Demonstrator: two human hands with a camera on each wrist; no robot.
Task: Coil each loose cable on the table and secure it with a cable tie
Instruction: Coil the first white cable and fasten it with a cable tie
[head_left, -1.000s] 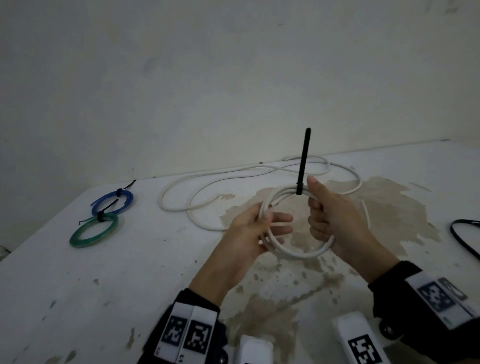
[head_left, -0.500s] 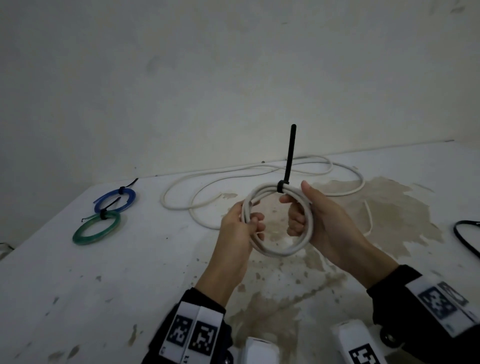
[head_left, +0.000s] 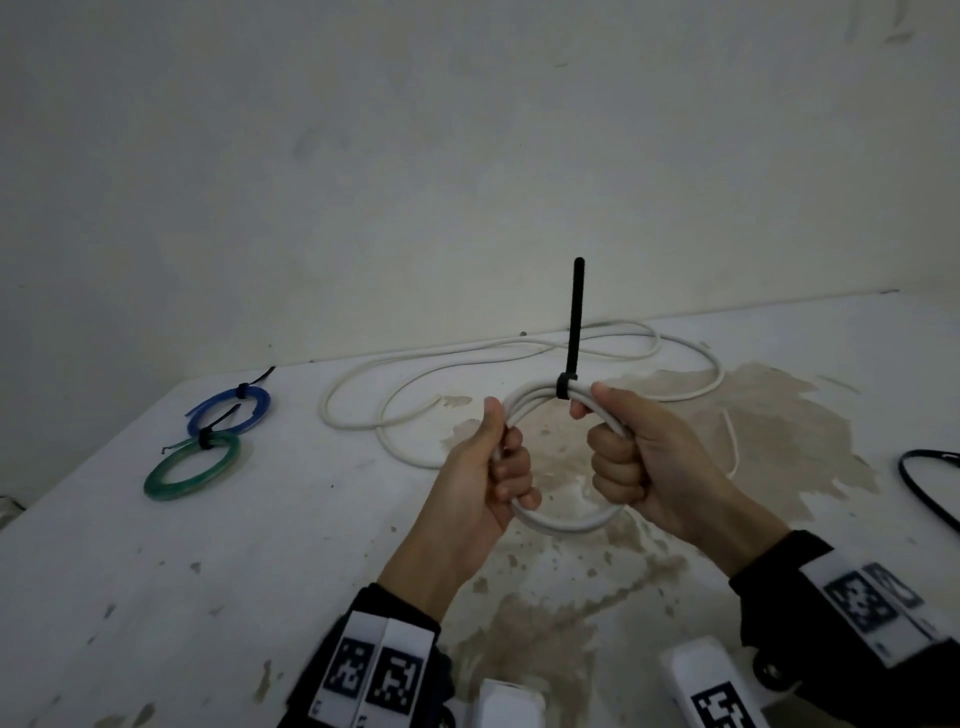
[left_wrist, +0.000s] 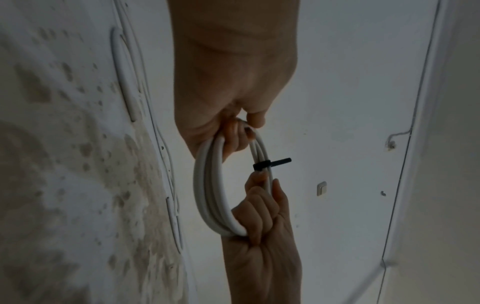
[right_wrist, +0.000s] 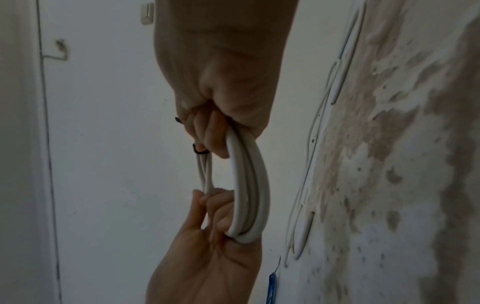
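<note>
Item: white cable coil — held above the table, several turns gathered.
Left hand: fingers curled round the coil's left side.
Right hand: fist clenched on the right side, thumb just beside the black cable tie, which is cinched on the top arc, its tail upright.
Handling, judged: light, springy, smooth-jacketed; turns will splay if let go, so grip across all strands near the tie.
Beyond: loose white cable sprawled on the table, uncoiled; blue coil and green coil at far left, each tied.
View notes: left wrist view shows the tie's short stub edge-on; right wrist view shows the strands bunched in both fists — tie mostly hidden there.
</note>
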